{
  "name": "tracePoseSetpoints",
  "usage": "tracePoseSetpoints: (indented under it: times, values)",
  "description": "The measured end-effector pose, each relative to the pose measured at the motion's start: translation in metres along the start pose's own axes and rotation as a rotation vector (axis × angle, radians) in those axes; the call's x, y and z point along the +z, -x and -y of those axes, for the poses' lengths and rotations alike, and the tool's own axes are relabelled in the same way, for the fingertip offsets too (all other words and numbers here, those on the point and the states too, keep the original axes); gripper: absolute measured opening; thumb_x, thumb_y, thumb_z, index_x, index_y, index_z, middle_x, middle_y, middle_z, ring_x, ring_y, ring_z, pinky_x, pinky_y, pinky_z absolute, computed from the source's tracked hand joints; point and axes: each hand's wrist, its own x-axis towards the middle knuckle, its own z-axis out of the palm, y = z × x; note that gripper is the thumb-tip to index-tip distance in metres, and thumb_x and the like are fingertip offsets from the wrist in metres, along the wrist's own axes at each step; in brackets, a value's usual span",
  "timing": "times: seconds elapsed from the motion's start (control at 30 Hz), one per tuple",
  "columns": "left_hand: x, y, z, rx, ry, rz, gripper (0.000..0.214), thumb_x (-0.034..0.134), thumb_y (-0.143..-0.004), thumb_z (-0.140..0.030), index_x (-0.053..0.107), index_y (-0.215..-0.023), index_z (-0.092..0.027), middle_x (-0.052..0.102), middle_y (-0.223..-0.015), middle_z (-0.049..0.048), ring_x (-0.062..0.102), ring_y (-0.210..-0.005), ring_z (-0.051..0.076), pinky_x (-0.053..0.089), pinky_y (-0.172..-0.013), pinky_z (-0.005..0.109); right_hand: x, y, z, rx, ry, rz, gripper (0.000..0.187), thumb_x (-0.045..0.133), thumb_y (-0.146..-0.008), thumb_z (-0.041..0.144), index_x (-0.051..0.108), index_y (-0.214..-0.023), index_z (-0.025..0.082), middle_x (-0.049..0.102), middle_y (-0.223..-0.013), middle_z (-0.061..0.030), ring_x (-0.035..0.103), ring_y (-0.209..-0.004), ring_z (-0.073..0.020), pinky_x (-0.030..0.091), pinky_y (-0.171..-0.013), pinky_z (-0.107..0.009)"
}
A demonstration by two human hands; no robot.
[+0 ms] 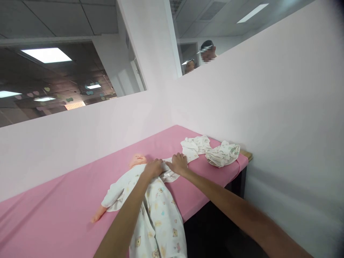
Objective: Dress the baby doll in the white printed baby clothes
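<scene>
At 6 to 8 o'clock from frame centre, on pink table cover (70, 200): baby doll (138, 160), lying face up, head at 8, body slanting down to 6.
Doll outfit: printed sleepsuit (162, 211), white, yellowish bear motifs, lower part running off frame at 6 o'clock.
Doll hand (98, 215): bare, poking out of a white sleeve, about 8 o'clock, on the cover.
Left hand (154, 168): 7 o'clock, on the outfit just beside doll's head; fingers bent over cloth, contact hidden, cannot tell if clamped.
Right hand (177, 164): just short of 6 o'clock, over rumpled white cloth (169, 175), thumb towards left hand; fingers curled, cannot tell if pinching.
Hand spacing: just beside each other.
Folded baby clothes: two printed white bundles, both near 4 o'clock; farther bundle (197, 143) by wall, nearer bundle (223, 154) at table corner.
Table leg (243, 181): dark, 4 o'clock.
White wall (268, 107): 3 o'clock, window pane (228, 21) above at 1.
People: two heads (208, 52) showing in that pane.
Ceiling light (47, 55): lit, 10 o'clock.
</scene>
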Motion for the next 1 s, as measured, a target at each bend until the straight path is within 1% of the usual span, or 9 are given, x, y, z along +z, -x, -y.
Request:
tracePoseSetpoints:
  times: [0.07, 0.13, 0.2, 0.33, 0.47, 0.6, 0.8, 0.9, 1.0]
  values:
    - [0.005, -0.007, -0.012, 0.03, -0.011, 0.005, 0.037, 0.05, -0.083, -0.027, 0.059, -0.118, -0.018, 0.064, -0.117, 0.0157, 0.062, -0.102, 0.029, 0.046, -0.084, 0.037, 0.007, 0.01, 0.007, -0.004, 0.01, 0.0, 0.045, 0.039, -0.094, 0.046, 0.064, -0.105, 0.01, 0.06, -0.109, -0.0192, 0.051, -0.106, -0.0315, 0.035, -0.09, -0.042]
    - [0.011, -0.015, -0.024, 0.055, -0.015, 0.007, 0.042, 0.051, -0.083, -0.028, 0.056, -0.123, -0.021, 0.063, -0.12, 0.0137, 0.062, -0.104, 0.027, 0.045, -0.086, 0.036, 0.01, 0.016, 0.006, -0.008, 0.025, -0.011, 0.039, 0.033, -0.097, 0.032, 0.065, -0.103, 0.011, 0.06, -0.11, -0.0192, 0.052, -0.106, -0.0305, 0.035, -0.09, -0.042]
    - [0.017, -0.023, -0.035, 0.059, -0.016, 0.007, 0.042, 0.052, -0.083, -0.03, 0.055, -0.124, -0.022, 0.063, -0.121, 0.0132, 0.062, -0.106, 0.027, 0.044, -0.088, 0.037, 0.01, 0.017, -0.001, -0.013, 0.04, -0.018, 0.035, 0.032, -0.096, 0.023, 0.064, -0.102, 0.013, 0.06, -0.11, -0.0184, 0.053, -0.105, -0.0291, 0.035, -0.089, -0.04]
    - [0.024, -0.035, -0.046, 0.042, 0.002, 0.009, 0.041, 0.055, -0.082, -0.041, 0.059, -0.118, -0.023, 0.066, -0.114, 0.0136, 0.061, -0.105, 0.029, 0.043, -0.089, 0.041, 0.007, 0.015, -0.02, 0.006, 0.058, -0.01, 0.029, 0.036, -0.094, 0.02, 0.063, -0.101, 0.013, 0.062, -0.11, -0.0175, 0.055, -0.103, -0.029, 0.036, -0.086, -0.039]
    - [0.027, -0.038, -0.042, 0.048, 0.047, -0.003, 0.045, 0.059, -0.078, -0.051, 0.06, -0.117, -0.029, 0.067, -0.109, 0.0094, 0.061, -0.105, 0.03, 0.042, -0.089, 0.042, 0.009, 0.016, -0.033, 0.029, 0.034, -0.008, 0.026, 0.038, -0.094, 0.02, 0.062, -0.103, 0.016, 0.065, -0.106, -0.0142, 0.058, -0.1, -0.0276, 0.037, -0.082, -0.036]
    - [0.027, -0.037, -0.035, 0.036, 0.088, -0.023, 0.046, 0.059, -0.075, -0.057, 0.062, -0.11, -0.028, 0.068, -0.105, 0.0079, 0.06, -0.104, 0.031, 0.041, -0.089, 0.043, 0.013, 0.015, -0.039, 0.094, -0.024, -0.023, 0.025, 0.038, -0.093, 0.024, 0.062, -0.097, 0.016, 0.066, -0.102, -0.0126, 0.059, -0.097, -0.0258, 0.036, -0.078, -0.033]
    - [0.022, -0.035, -0.024, 0.034, 0.163, -0.071, 0.055, 0.05, -0.078, -0.068, 0.06, -0.112, -0.026, 0.065, -0.111, 0.0091, 0.058, -0.105, 0.028, 0.043, -0.084, 0.037, 0.018, 0.007, -0.049, 0.175, -0.129, -0.021, 0.027, 0.035, -0.092, 0.025, 0.061, -0.086, 0.017, 0.068, -0.093, -0.0093, 0.06, -0.085, -0.0207, 0.033, -0.064, -0.028]
    - [0.021, -0.034, -0.021, 0.036, 0.195, -0.084, 0.055, 0.048, -0.079, -0.069, 0.062, -0.109, -0.026, 0.065, -0.108, 0.0088, 0.058, -0.104, 0.028, 0.043, -0.084, 0.037, 0.021, 0.005, -0.053, 0.189, -0.169, -0.016, 0.027, 0.037, -0.092, 0.028, 0.061, -0.082, 0.018, 0.068, -0.088, -0.0076, 0.06, -0.081, -0.019, 0.032, -0.061, -0.027]
    - [0.02, -0.032, -0.021, 0.04, 0.224, -0.095, 0.053, 0.049, -0.079, -0.067, 0.062, -0.111, -0.026, 0.065, -0.109, 0.008, 0.058, -0.105, 0.028, 0.043, -0.085, 0.037, 0.022, 0.005, -0.056, 0.191, -0.205, -0.005, 0.028, 0.038, -0.091, 0.03, 0.062, -0.082, 0.019, 0.067, -0.082, -0.0051, 0.06, -0.075, -0.0174, 0.031, -0.059, -0.026]
